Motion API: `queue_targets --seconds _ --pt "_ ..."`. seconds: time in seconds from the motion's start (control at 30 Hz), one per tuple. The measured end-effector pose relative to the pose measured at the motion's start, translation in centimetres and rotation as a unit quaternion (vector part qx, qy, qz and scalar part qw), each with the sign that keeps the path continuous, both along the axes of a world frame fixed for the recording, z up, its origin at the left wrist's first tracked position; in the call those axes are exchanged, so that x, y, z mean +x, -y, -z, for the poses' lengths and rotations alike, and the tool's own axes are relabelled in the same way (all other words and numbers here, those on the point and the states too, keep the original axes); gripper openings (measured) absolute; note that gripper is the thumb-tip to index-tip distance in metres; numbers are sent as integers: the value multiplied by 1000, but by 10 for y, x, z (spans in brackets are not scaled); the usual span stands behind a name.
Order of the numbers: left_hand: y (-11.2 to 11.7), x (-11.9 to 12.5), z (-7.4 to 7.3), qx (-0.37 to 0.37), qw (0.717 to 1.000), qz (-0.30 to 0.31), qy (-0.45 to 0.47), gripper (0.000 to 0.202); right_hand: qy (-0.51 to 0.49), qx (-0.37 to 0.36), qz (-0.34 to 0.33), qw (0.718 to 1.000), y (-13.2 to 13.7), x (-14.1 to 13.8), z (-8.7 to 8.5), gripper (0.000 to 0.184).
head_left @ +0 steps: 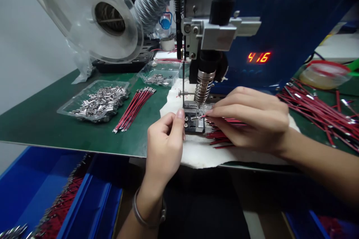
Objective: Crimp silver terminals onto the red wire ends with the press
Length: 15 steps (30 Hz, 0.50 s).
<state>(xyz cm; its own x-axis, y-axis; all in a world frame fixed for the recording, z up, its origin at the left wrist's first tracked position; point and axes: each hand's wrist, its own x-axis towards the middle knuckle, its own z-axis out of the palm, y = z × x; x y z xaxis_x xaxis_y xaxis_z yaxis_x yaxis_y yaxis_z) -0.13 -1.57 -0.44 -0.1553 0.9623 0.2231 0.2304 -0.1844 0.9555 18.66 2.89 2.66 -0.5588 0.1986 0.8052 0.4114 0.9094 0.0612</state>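
Your left hand rises from below, wrist bent back, fingers curled, thumb and forefinger pinched at the small metal block (what they grip is unclear). Your right hand lies flat, fingertips pinching a red wire onto the block.

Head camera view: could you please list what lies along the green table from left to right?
Tray of metal parts → loose red wire bundle → left hand → small fixture → right hand → pile of red wires.
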Motion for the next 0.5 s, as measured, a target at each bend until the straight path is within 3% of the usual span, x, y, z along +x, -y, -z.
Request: queue_targets --seconds 0.5 --pt "3 -3 1 -10 998 29 57 46 -5 -3 43 999 4 1 -4 12"
